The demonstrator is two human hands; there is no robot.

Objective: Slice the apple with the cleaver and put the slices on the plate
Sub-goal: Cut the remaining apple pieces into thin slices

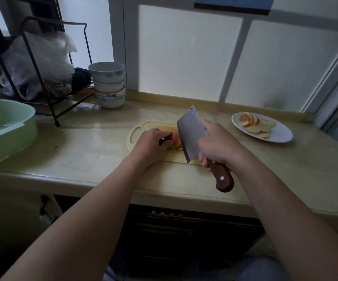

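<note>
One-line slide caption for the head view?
Left hand steadies apple piece on cutting board, right hand grips cleaver against it; cut slices lie on white plate.

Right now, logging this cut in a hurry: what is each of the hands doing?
Left hand: fingers curled on the apple piece, steadying it on the cutting board.
Right hand: gripping the cleaver.
</note>
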